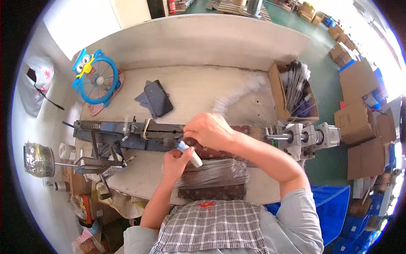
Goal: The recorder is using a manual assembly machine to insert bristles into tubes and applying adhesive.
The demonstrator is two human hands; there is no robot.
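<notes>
Your left grip point(173, 164) is closed around the white tube point(196, 160), which slants rightward toward you on the near side of the long machine bar point(163, 131), while your right grip point(209, 130) curls above it, holding I cannot tell what.

You are in a workshop: your bench point(194, 86) fills the middle of the frame, with 1 long metal machine point(160, 131) across it. Cartons point(358, 80) crowd the right side, 1 blue crate point(330, 207) sits lower right, and green floor point(289, 23) shows upper right.
</notes>
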